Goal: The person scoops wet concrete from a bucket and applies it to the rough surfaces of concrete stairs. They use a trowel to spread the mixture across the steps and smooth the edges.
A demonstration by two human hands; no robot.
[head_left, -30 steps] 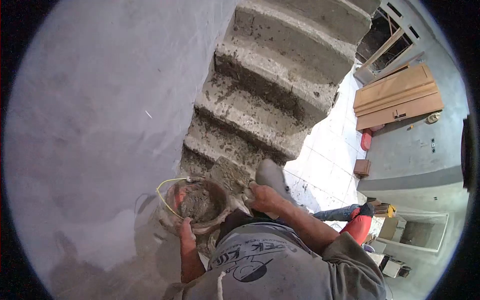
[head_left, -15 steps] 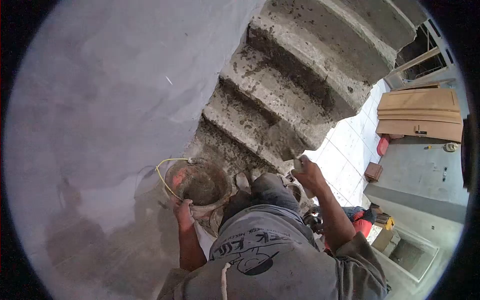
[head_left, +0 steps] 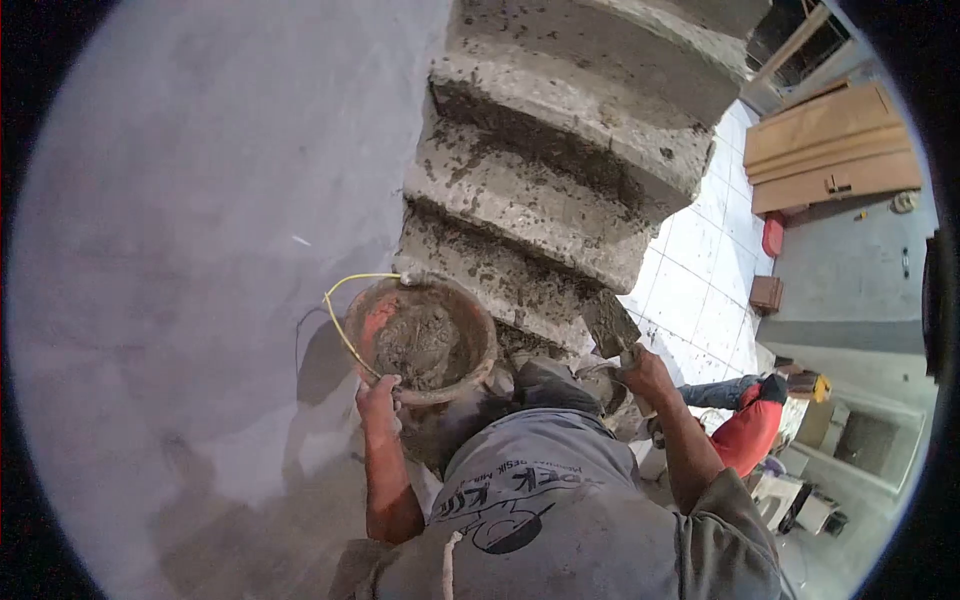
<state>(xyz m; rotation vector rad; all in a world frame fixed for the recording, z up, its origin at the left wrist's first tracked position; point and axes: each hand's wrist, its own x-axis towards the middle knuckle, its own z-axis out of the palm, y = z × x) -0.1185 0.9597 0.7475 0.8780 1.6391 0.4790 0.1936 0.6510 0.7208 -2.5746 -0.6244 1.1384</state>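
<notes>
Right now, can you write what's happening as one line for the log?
left hand: grips rim of mortar bucket | right hand: holds trowel beside concrete steps | bucket: holds wet mortar

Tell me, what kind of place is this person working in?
Most likely a house under construction. Rough concrete stairs are spattered with mortar, the left hand grips a bucket of wet mortar, and unhung wooden doors lean against a bare wall.

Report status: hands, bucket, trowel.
Left hand grips bucket rim, mortar inside. Right hand holds trowel against a step. Nothing between them.
</notes>
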